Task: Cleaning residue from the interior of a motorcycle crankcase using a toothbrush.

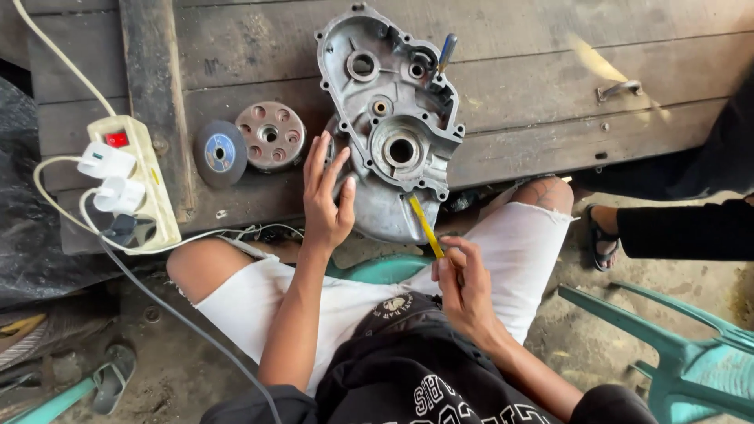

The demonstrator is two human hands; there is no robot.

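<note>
A grey metal engine cover (393,118) lies on the wooden platform (550,71), its hollow inner side up and its near end hanging over the edge. My left hand (326,196) rests flat on its left rim, fingers spread. My right hand (463,286) pinches a thin yellow tool (426,226) whose tip touches the cover's lower rim. A blue-handled tool (446,52) sticks out at the cover's far right side.
A round metal clutch part (271,135) and a dark grinding disc (220,153) lie left of the cover. A white power strip (129,184) with plugs sits at the platform's left. Another person's sandalled foot (601,235) and a green plastic chair (691,353) are at right.
</note>
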